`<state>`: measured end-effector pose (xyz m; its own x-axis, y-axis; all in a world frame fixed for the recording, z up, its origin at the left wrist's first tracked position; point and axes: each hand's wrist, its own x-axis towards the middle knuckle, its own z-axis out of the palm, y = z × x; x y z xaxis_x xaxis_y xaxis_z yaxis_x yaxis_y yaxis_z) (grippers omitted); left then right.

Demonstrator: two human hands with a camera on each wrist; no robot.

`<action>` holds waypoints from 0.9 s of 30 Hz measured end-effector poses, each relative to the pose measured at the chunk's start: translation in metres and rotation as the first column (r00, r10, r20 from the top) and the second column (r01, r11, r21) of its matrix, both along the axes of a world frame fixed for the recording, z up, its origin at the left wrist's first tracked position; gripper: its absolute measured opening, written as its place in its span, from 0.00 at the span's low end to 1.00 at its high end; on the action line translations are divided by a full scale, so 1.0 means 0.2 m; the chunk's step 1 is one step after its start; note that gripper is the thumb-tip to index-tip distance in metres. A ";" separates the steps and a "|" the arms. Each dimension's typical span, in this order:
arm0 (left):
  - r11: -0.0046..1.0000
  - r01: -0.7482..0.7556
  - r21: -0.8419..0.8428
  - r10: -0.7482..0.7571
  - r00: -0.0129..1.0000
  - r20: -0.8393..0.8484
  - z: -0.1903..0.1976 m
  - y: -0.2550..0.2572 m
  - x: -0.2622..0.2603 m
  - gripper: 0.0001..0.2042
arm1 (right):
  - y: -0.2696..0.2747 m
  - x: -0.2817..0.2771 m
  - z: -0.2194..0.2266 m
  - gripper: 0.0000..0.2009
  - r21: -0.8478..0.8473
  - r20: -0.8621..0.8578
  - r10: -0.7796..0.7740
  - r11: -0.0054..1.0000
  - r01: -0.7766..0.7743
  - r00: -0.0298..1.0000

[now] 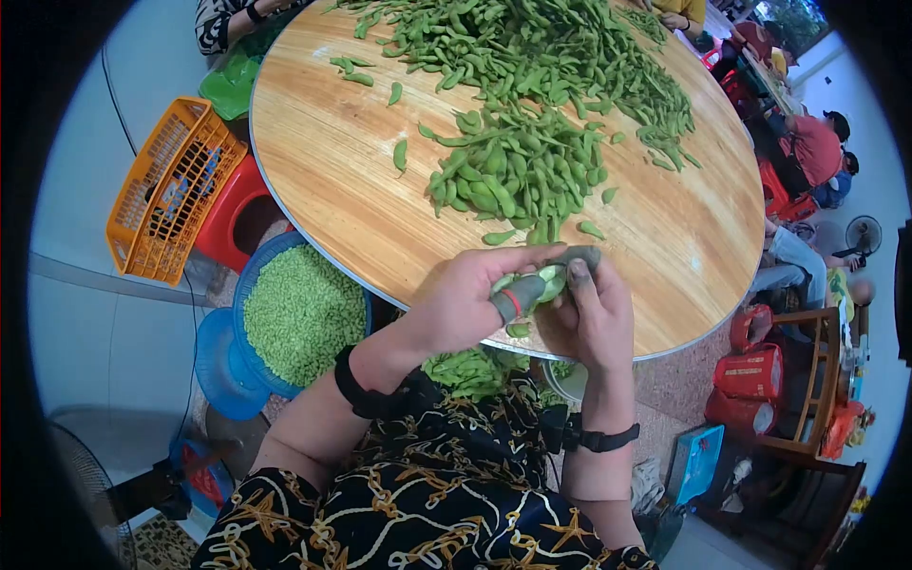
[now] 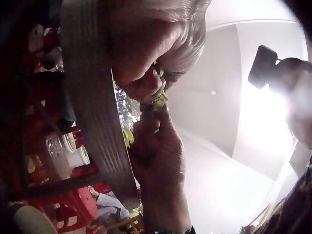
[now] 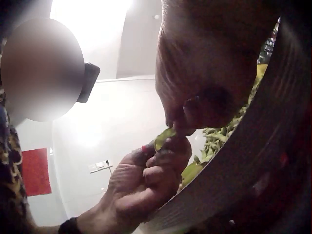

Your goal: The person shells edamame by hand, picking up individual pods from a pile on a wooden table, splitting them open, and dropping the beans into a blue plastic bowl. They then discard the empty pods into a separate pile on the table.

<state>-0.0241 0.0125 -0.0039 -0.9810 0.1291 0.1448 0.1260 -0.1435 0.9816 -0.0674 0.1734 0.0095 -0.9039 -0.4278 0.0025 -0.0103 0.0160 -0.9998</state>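
Observation:
Both hands meet above the near edge of a round wooden table [image 1: 332, 180]. My left hand [image 1: 456, 302] holds green soybean pods [image 1: 549, 281] in its curled fingers, a grey cover with a red band on its thumb. My right hand [image 1: 600, 313], with grey-covered fingertips, pinches the end of a pod from the other side. In the right wrist view a green pod [image 3: 165, 139] sticks up from the left hand [image 3: 151, 178], right at the right hand's fingertips. Just ahead lies a small heap of pods [image 1: 518, 166].
A larger pod pile [image 1: 532, 47] covers the far tabletop. At the left below stand a blue basket of shelled beans [image 1: 304, 313], a red stool [image 1: 233, 214] and an orange crate [image 1: 171, 195]. More pods [image 1: 470, 372] lie under the table edge. Other people sit around.

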 end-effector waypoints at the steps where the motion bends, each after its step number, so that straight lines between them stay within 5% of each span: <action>1: 0.979 -0.131 -0.156 0.096 0.972 -0.215 -0.01 0.02 0.00 0.18 | 0.00 -0.01 0.01 0.06 -0.069 0.147 -0.004 0.998 0.014 0.989; 4: 0.886 -0.253 -0.390 0.102 0.925 -0.367 0.03 0.03 0.03 0.19 | 0.01 0.00 0.04 0.07 -0.061 0.207 0.059 0.997 -0.048 0.977; 7: 0.841 -0.239 -0.486 0.078 0.941 -0.329 0.05 0.03 0.04 0.20 | 0.01 0.01 0.01 0.08 -0.104 0.312 0.018 0.994 0.016 0.950; 8: 0.841 -0.238 -0.486 0.077 0.942 -0.327 0.05 0.04 0.04 0.20 | 0.01 0.01 0.01 0.08 -0.104 0.315 0.017 0.994 0.017 0.949; 10: 0.822 -0.285 -0.492 0.052 0.900 -0.434 0.05 0.04 0.05 0.21 | 0.02 0.02 0.02 0.08 -0.473 0.496 0.268 0.881 -0.003 0.826; 17: 0.874 -0.396 -0.282 0.211 0.831 -0.515 0.01 0.07 0.03 0.13 | -0.04 0.06 -0.01 0.07 -0.568 0.708 0.266 0.765 0.304 0.654; 19: 0.983 -0.168 0.072 0.165 0.985 0.041 0.04 0.08 0.06 0.11 | -0.09 0.08 -0.01 0.07 -0.480 0.499 -0.052 0.814 0.327 0.865; 20: 0.983 -0.168 0.072 0.165 0.985 0.040 0.05 0.06 0.08 0.11 | -0.09 0.08 0.00 0.07 -0.481 0.499 -0.052 0.814 0.326 0.865; 22: 0.950 -0.128 0.284 0.030 0.945 0.326 0.09 -0.03 0.15 0.09 | -0.04 0.06 0.03 0.07 -0.439 0.395 -0.107 0.851 0.289 0.913; 23: 0.912 -0.213 0.351 0.094 0.940 0.328 0.12 -0.09 0.20 0.06 | 0.03 0.05 0.04 0.08 -0.355 0.280 -0.006 0.929 0.109 0.960; 24: 0.889 -0.313 0.335 0.204 0.924 0.323 0.12 -0.16 0.24 0.06 | 0.11 0.03 0.03 0.08 -0.270 0.119 0.253 0.939 -0.214 0.960; 27: 0.694 -0.679 0.240 0.619 0.733 0.282 0.06 -0.42 0.38 0.06 | 0.05 0.04 0.12 0.09 -0.078 0.088 0.408 0.912 -0.402 0.909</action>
<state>0.0519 -0.0712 0.0079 -0.8134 -0.5711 -0.1109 0.1436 -0.3818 0.9130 -0.0590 0.1831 0.0339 -0.6494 -0.7591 -0.0440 0.0968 -0.0252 -0.9950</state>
